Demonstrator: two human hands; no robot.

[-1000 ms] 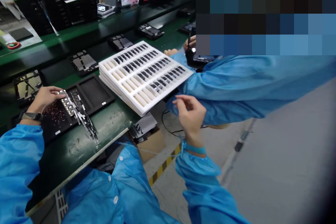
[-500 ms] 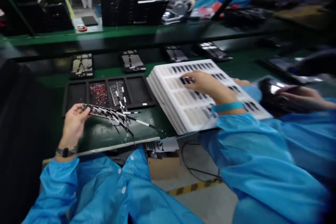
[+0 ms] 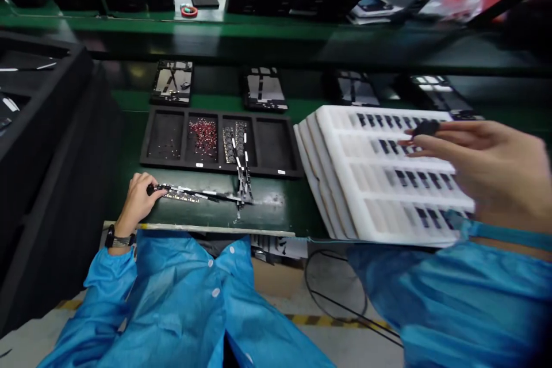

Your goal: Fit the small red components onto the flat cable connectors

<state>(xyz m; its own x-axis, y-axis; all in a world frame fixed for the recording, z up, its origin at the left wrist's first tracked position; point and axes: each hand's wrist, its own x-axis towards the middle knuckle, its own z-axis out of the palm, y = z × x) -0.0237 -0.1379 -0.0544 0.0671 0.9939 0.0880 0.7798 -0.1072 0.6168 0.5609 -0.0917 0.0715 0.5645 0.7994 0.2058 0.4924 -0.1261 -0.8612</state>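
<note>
My left hand (image 3: 140, 198) is closed on one end of a bundle of thin black-and-white flex cables (image 3: 202, 192), held low at the bench's front edge. Their other ends cross more flex cables (image 3: 244, 181) that hang out of a black compartment tray (image 3: 219, 168). My right hand (image 3: 504, 164), slightly blurred, pinches a small dark flat part (image 3: 425, 128) between thumb and fingers. It is over a white foam tray (image 3: 340, 184) whose slots hold rows of small black parts (image 3: 425, 179). This tray lies on a stack of similar ones.
Small red-and-black components (image 3: 203, 137) fill one tray compartment. Behind it, several opened flat devices (image 3: 172, 81) stand in a row. A tall black foam stack (image 3: 52, 184) rises at my left. A green shelf edge (image 3: 259, 26) runs across the back.
The view has swung, bringing the black foam stack in at left. My right hand has moved right across the white tray and now holds up a dark part. My left hand keeps the flex cables, now lower.
</note>
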